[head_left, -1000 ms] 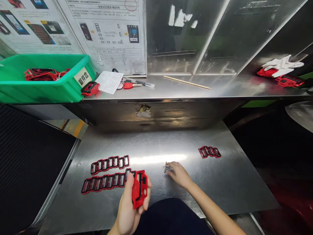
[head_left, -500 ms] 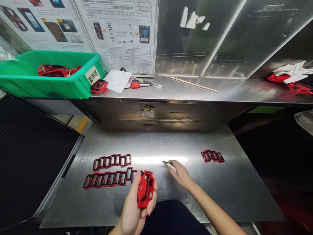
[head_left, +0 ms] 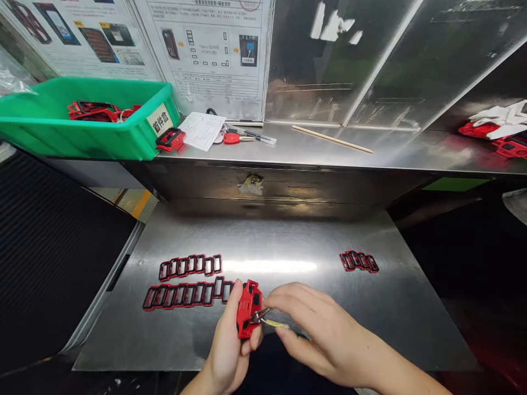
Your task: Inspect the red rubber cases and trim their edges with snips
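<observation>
My left hand (head_left: 225, 343) is closed around a red plastic frame part (head_left: 245, 310) with black patches, holding it tilted above the front of the table. In my right hand (head_left: 325, 332) is a small pair of nippers (head_left: 272, 322) with a yellow handle, gripped between thumb and fingers. The metal jaws reach the lower right edge of the red part; whether they bite into it cannot be made out. Left of my hands lie an upper row of black-and-red frames (head_left: 190, 266) and a lower row of similar frames (head_left: 178, 295), the latter partly hidden behind my left hand.
A smaller group of frames (head_left: 359, 261) lies right on the metal table (head_left: 288, 241). The shelf above carries a green bin (head_left: 102, 134) with red parts, a paper slip (head_left: 205, 130), a red key (head_left: 231, 138), pens and a wooden stick (head_left: 332, 139). White gloves (head_left: 500, 118) rest far right.
My right hand has come from the middle of the table toward me, bringing the nippers to the red part. My left hand has shifted slightly, still holding that part.
</observation>
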`<move>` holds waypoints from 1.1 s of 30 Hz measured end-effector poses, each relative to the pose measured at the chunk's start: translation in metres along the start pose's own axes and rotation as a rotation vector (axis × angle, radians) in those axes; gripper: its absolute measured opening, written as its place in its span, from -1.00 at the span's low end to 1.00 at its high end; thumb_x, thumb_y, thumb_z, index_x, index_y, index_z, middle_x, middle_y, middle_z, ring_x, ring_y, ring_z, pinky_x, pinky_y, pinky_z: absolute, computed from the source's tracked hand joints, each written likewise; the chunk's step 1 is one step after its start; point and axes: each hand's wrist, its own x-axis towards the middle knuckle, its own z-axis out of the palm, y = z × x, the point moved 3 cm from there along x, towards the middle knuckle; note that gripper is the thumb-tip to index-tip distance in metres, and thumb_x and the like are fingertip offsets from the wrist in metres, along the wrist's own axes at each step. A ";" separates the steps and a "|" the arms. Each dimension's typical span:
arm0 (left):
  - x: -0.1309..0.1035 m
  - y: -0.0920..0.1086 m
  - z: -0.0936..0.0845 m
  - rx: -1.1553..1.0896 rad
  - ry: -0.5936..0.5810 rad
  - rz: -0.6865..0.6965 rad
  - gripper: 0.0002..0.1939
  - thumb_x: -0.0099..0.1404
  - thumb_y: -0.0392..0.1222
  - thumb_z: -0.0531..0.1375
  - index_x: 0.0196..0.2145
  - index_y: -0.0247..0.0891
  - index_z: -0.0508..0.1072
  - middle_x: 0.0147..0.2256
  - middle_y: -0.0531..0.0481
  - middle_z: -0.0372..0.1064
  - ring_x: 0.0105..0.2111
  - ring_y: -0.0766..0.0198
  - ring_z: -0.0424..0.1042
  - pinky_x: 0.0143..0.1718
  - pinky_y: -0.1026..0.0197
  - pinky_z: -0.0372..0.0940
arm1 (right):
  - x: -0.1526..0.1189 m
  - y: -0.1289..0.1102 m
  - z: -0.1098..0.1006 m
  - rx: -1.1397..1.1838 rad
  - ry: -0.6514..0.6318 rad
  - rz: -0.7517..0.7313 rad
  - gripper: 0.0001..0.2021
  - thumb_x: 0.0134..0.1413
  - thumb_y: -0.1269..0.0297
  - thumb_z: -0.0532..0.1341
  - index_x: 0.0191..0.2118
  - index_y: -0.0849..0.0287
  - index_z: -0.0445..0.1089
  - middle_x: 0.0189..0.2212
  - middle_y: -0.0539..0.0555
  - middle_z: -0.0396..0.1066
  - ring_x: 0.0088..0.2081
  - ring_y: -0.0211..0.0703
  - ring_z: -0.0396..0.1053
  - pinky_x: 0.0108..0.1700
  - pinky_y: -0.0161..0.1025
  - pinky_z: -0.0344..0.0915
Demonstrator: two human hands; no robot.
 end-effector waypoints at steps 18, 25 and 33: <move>0.001 -0.006 0.002 -0.026 0.055 -0.027 -0.32 -0.38 0.38 0.38 -0.75 -0.18 0.11 -0.82 0.26 -0.02 -0.76 0.54 -0.13 -0.71 0.35 -0.27 | 0.014 -0.012 0.004 -0.184 -0.082 -0.074 -0.78 0.08 0.47 0.08 -0.13 0.23 0.28 -0.41 0.05 0.40 -0.43 -0.16 0.29 -0.31 -0.23 0.29; 0.003 -0.007 0.004 -0.046 -0.013 -0.030 -0.29 -0.34 0.41 0.36 -0.73 -0.17 0.05 -0.77 0.26 -0.07 -0.71 0.52 -0.13 -0.68 0.34 -0.26 | 0.019 -0.015 0.006 -0.236 -0.144 -0.089 -0.80 0.13 0.44 0.07 -0.12 0.24 0.29 -0.41 0.07 0.37 -0.43 -0.15 0.26 -0.37 -0.24 0.22; 0.004 -0.009 0.002 -0.083 0.052 -0.039 -0.28 -0.40 0.41 0.37 -0.71 -0.17 0.05 -0.76 0.27 -0.08 -0.69 0.52 -0.19 -0.69 0.35 -0.27 | 0.018 -0.013 0.007 -0.156 -0.178 -0.072 -0.85 0.32 0.39 0.00 -0.07 0.22 0.24 -0.36 0.05 0.40 -0.39 -0.18 0.29 -0.30 -0.26 0.24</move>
